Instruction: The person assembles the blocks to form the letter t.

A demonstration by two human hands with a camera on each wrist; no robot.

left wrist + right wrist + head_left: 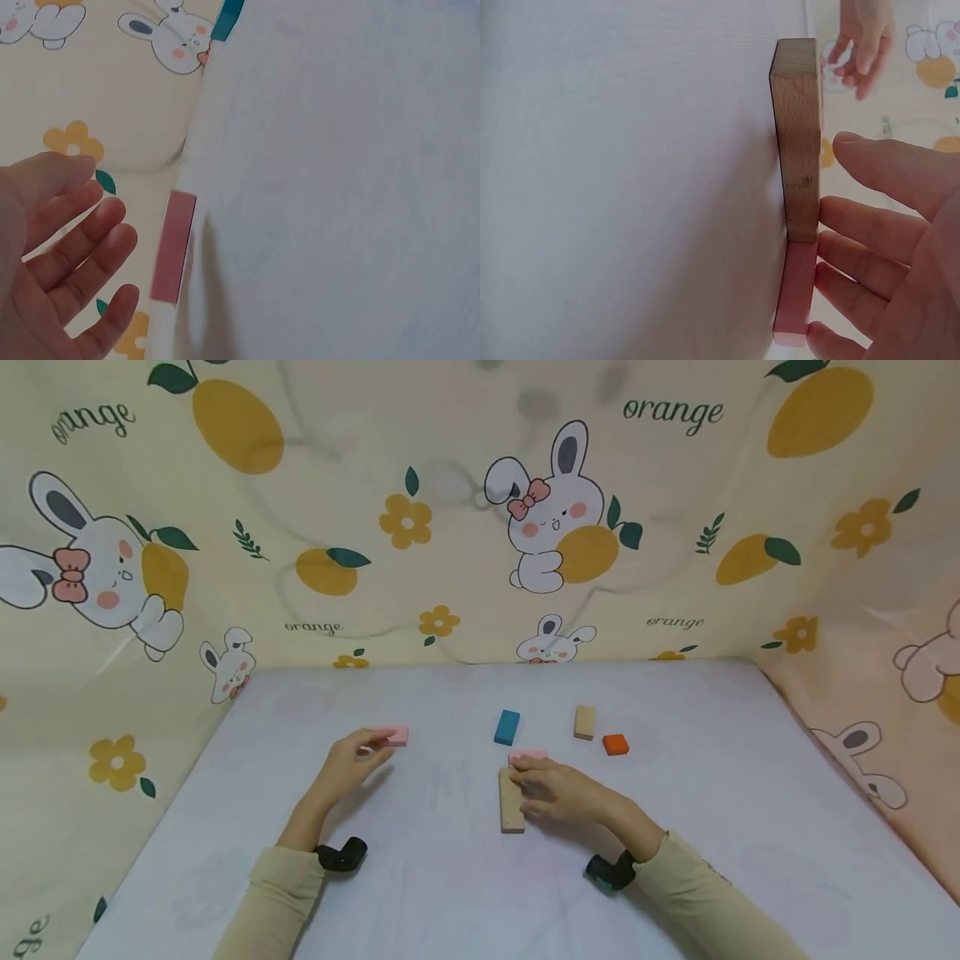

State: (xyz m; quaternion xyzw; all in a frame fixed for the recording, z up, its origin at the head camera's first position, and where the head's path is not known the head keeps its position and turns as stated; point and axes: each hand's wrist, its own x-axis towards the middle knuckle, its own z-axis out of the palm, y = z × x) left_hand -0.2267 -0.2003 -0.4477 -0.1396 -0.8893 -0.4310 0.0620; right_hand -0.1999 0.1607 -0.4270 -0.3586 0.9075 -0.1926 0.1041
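Note:
My left hand hovers at a pink block on the left of the table. In the left wrist view its fingers are relaxed and stand a little apart from that block. My right hand is over a long natural-wood block and a second pink block. In the right wrist view these two lie end to end, the wood block against the pink one. The right fingertips are right at their top faces, loosely bent, with the thumb apart from the wood.
A blue block lies just beyond the right hand. Farther right are a small wood block and an orange block. White cloth covers the table; a printed curtain rises along its back and sides.

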